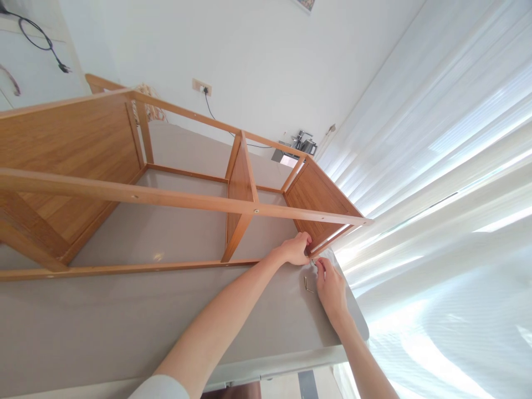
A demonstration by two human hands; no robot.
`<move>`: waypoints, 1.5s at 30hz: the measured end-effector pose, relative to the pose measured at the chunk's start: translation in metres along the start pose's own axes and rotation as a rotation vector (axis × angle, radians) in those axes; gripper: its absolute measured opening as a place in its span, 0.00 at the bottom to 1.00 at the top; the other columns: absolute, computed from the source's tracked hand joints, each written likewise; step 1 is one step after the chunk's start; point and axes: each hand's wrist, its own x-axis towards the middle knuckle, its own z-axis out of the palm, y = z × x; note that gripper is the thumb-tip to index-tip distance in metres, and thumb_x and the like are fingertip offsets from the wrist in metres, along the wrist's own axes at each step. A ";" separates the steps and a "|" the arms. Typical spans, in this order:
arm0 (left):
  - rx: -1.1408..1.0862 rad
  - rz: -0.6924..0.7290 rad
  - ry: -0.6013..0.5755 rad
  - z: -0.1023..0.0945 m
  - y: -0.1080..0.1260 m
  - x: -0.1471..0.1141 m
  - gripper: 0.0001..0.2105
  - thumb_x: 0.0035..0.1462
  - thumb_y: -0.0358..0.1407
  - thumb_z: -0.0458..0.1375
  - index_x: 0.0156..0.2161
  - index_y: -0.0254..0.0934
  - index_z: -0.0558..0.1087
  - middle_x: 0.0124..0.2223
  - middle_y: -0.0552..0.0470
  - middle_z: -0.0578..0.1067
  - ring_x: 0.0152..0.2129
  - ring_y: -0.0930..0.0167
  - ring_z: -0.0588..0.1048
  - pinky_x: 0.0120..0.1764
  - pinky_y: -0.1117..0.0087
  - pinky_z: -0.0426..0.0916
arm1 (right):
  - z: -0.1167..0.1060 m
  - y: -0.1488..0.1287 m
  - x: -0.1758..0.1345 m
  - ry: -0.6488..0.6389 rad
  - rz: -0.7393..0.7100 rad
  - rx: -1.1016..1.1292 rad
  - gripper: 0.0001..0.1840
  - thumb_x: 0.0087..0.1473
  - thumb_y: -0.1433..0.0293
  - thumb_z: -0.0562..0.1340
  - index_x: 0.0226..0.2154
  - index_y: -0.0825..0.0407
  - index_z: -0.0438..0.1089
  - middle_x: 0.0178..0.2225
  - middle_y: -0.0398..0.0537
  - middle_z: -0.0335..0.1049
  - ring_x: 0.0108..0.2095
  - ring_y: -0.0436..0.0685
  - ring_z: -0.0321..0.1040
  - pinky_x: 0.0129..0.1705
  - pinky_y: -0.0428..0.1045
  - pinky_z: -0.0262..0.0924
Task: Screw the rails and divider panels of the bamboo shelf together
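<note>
A brown wooden shelf frame (187, 198) lies on its side across the grey tabletop (166, 316). At its lower right corner, my left hand (296, 249) is closed around the rail by the slim end panel (318, 194). My right hand (331, 285) pinches its thumb and fingers together against the outside of that same corner. A small thin piece seems to show at its fingertips, too small to name. Just left of my right hand, a bent hex key (306, 285) lies on the tabletop.
White curtains (432, 221) hang close beyond the table's right end. Behind the frame stand a kettle (309, 146) and a small box-like appliance (286, 158). A cord runs from the wall socket (201, 87). Another cable with a plug (41, 41) hangs at upper left.
</note>
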 end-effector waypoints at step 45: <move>-0.014 0.016 0.031 0.003 -0.005 0.005 0.28 0.45 0.41 0.67 0.51 0.44 0.62 0.55 0.50 0.70 0.44 0.64 0.76 0.44 0.66 0.71 | -0.008 0.025 0.010 -0.084 0.240 0.345 0.19 0.59 0.53 0.57 0.40 0.51 0.68 0.34 0.51 0.77 0.34 0.59 0.75 0.37 0.53 0.69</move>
